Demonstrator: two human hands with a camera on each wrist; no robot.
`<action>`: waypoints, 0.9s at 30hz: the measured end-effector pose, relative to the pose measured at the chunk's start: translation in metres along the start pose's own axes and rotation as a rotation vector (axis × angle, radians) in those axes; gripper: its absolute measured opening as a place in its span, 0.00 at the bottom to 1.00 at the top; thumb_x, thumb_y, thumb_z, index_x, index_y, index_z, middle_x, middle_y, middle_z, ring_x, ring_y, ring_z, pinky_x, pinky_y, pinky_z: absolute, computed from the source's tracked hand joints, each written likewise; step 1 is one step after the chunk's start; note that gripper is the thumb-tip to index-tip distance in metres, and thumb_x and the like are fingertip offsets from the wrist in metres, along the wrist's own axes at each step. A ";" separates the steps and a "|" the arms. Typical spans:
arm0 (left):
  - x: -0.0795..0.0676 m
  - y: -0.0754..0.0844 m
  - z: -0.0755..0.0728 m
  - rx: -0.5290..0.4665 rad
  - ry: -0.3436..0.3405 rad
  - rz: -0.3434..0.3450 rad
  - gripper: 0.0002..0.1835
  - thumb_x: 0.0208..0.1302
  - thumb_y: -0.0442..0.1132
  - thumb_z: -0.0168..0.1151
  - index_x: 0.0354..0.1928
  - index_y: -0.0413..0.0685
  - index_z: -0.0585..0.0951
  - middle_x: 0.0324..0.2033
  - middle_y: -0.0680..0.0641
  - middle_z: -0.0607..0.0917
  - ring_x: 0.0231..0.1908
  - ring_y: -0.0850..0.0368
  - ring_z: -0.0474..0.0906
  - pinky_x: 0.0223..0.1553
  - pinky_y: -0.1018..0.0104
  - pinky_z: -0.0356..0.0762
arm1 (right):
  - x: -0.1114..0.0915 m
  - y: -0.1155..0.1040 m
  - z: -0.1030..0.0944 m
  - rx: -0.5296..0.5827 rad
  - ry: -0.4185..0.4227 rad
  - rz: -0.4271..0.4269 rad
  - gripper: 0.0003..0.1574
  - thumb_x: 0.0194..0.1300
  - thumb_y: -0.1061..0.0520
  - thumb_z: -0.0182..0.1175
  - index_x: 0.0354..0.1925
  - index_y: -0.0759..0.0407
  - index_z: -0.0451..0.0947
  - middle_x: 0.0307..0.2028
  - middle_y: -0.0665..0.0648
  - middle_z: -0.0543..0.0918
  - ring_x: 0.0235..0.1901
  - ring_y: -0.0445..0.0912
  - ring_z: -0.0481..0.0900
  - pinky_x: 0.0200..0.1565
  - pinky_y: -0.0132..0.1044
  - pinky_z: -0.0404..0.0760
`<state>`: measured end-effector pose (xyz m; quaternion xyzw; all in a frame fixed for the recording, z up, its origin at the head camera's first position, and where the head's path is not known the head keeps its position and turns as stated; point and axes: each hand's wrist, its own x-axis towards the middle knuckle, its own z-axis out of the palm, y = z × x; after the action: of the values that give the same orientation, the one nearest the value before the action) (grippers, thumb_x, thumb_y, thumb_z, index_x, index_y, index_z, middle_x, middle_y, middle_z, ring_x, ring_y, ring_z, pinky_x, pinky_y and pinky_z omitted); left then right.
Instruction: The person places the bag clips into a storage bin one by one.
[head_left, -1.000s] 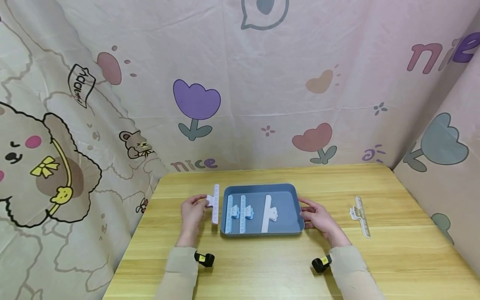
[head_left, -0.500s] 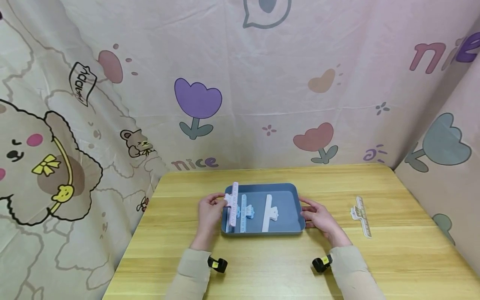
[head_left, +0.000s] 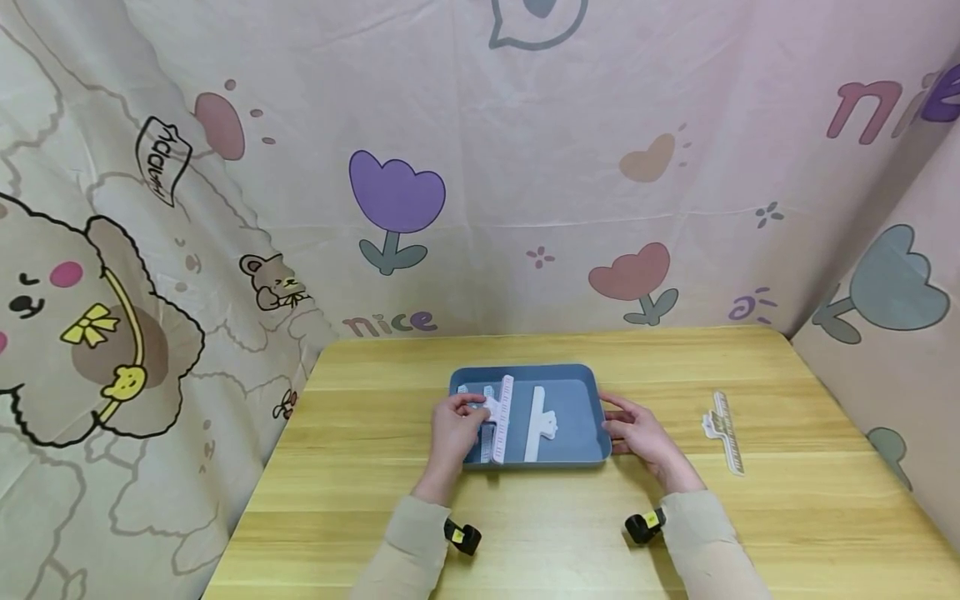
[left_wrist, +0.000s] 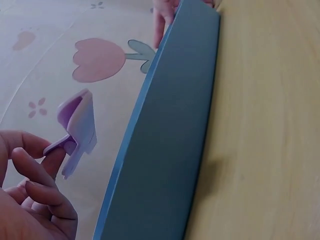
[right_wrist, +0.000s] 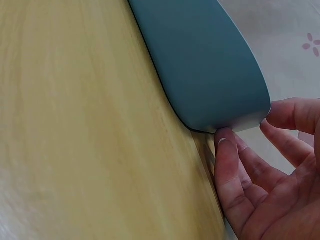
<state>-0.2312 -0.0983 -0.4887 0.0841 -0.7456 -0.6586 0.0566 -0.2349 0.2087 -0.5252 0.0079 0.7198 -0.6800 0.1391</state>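
My left hand (head_left: 455, 429) pinches the handle of a pale pink clip (head_left: 503, 421) with a long ridged bar, over the left half of a blue-grey tray (head_left: 588, 382). In the left wrist view, the lilac-looking clip (left_wrist: 82, 122) shows above the tray wall (left_wrist: 160, 125), held between thumb and finger. Beneath hand and clip, two light blue clips (head_left: 487, 446) lie in the tray, partly hidden. A white clip (head_left: 536, 425) lies right of them. My right hand (head_left: 637, 429) rests its fingertips against the tray's right end; the right wrist view shows its fingers (right_wrist: 227, 155) touching the outer wall.
Another clip (head_left: 724, 433), whitish with a see-through bar, lies on the wooden table (head_left: 555, 533) to the right of the tray. A patterned curtain (head_left: 510, 275) stands behind the table and along both sides.
My left hand has carried the pink clip from left of the tray rightward, over the light blue clips inside it. My right hand has stayed at the tray's right end.
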 end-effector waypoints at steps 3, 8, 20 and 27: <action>-0.001 -0.002 0.005 0.018 -0.012 -0.001 0.08 0.53 0.28 0.65 0.37 0.39 0.83 0.18 0.50 0.76 0.13 0.61 0.65 0.13 0.72 0.65 | 0.000 0.000 0.000 -0.001 0.003 -0.002 0.38 0.69 0.67 0.52 0.75 0.60 0.56 0.63 0.77 0.66 0.42 0.54 0.81 0.38 0.44 0.84; -0.002 -0.008 0.013 0.022 -0.043 -0.008 0.07 0.54 0.27 0.65 0.36 0.37 0.82 0.18 0.47 0.78 0.11 0.62 0.64 0.13 0.72 0.66 | 0.001 0.001 0.000 -0.005 0.013 0.009 0.38 0.69 0.67 0.52 0.74 0.59 0.57 0.63 0.76 0.67 0.41 0.53 0.82 0.37 0.43 0.84; 0.001 -0.018 0.018 0.081 -0.048 -0.041 0.05 0.56 0.30 0.66 0.36 0.40 0.82 0.25 0.40 0.84 0.11 0.61 0.67 0.14 0.70 0.71 | 0.000 0.001 0.000 -0.009 0.006 0.007 0.38 0.69 0.67 0.52 0.75 0.60 0.55 0.63 0.76 0.66 0.42 0.53 0.82 0.38 0.44 0.84; 0.006 -0.020 0.020 0.090 -0.049 -0.031 0.06 0.58 0.30 0.66 0.37 0.39 0.81 0.25 0.41 0.83 0.11 0.61 0.68 0.14 0.70 0.72 | 0.000 0.000 0.001 0.002 0.010 0.009 0.38 0.69 0.67 0.52 0.75 0.60 0.56 0.63 0.76 0.66 0.43 0.54 0.81 0.38 0.44 0.84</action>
<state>-0.2404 -0.0828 -0.5110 0.0818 -0.7743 -0.6270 0.0243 -0.2350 0.2078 -0.5256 0.0148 0.7198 -0.6800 0.1388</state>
